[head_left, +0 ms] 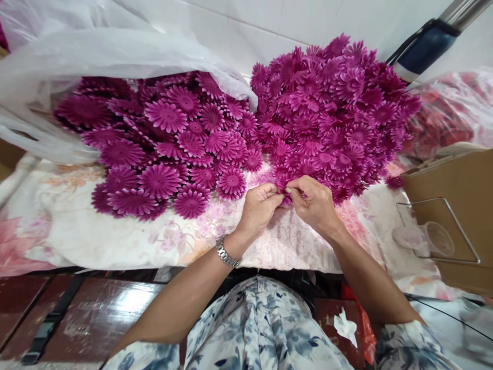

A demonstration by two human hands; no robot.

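Because both hands meet over the cloth, the small magenta flower (287, 199) sits right between the fingertips, seemingly pinched from two sides so that neither hand must steady it alone. The fingers of the left hand (257, 209) are closed narrow, thumb against forefinger, and those of the right hand (316, 204) are bent into a similar tight pinch; how each grips the flower is mostly hidden.

Left of the fingers, flat, broad flower discs (159, 181) spill from the mouth of a clear plastic bag (127, 54), probably left open that way for easy picking. Just beyond the fingers and to their right rises a heap of flowers (327, 118), near enough that the right hand hardly needs to travel. The patterned cloth (127, 236) under them likely shields the surface and keeps light pieces from sliding.

The discs are deep magenta, round and many-petalled, with paler tips and plain centres, some stacked; the heaped flowers look smaller, more ruffled, and face every way.
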